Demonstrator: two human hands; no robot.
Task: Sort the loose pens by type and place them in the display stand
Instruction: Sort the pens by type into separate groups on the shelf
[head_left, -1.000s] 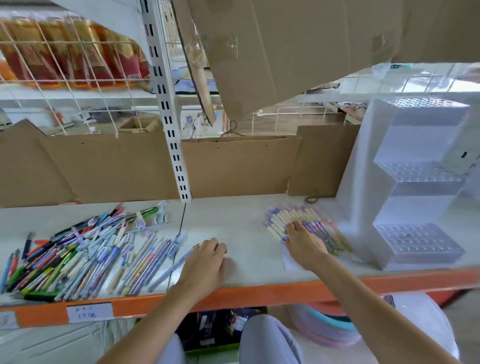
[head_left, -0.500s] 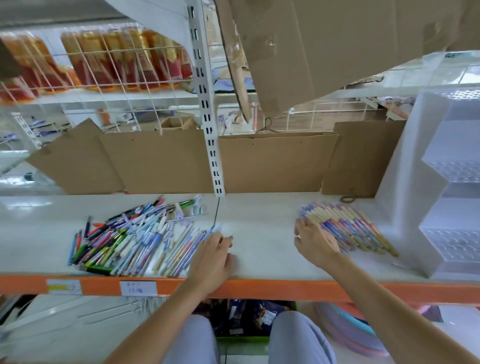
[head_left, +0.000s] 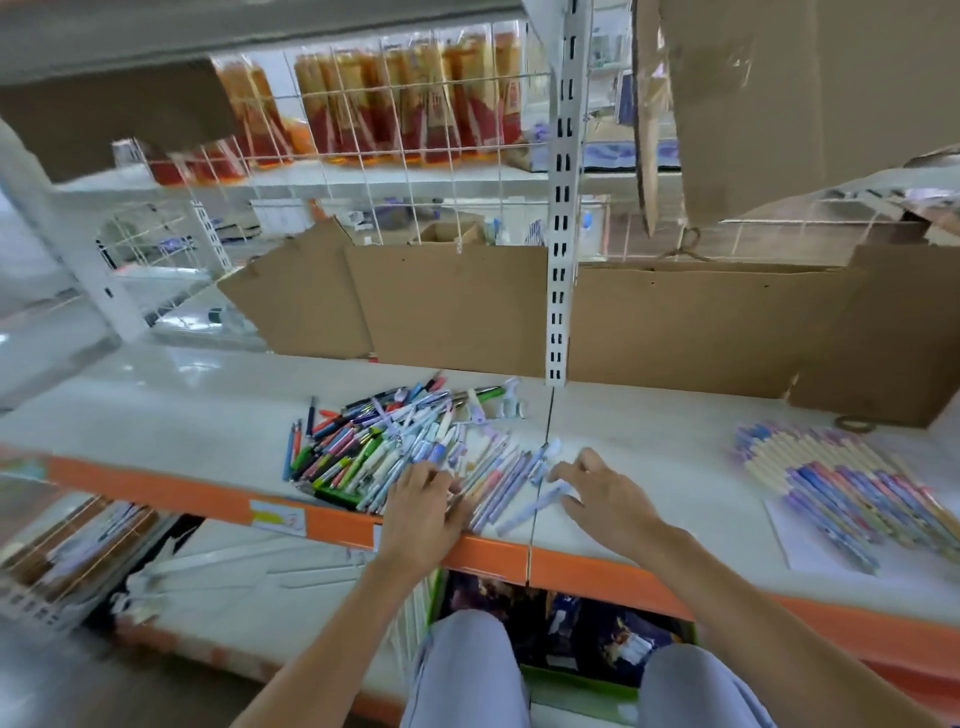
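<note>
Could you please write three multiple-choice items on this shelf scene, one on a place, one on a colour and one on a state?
1. Where does the sorted row of pens lie relative to the mixed pile of pens?
A. To its right on the shelf
B. To its left on the shelf
C. On the floor under it

2. What colour is the front edge of the shelf?
A. Blue
B. Orange
C. Black

3. What is the left hand doing?
A. Hanging off the shelf
B. Resting on pens at the pile's near edge
C. Lifting the cardboard

Answers: 1 A, the neat row lies far right, the pile centre-left. 2 B, an orange strip runs along the front. 3 B, its fingers lie on the pale pens while the right hand reaches beside them.
</note>
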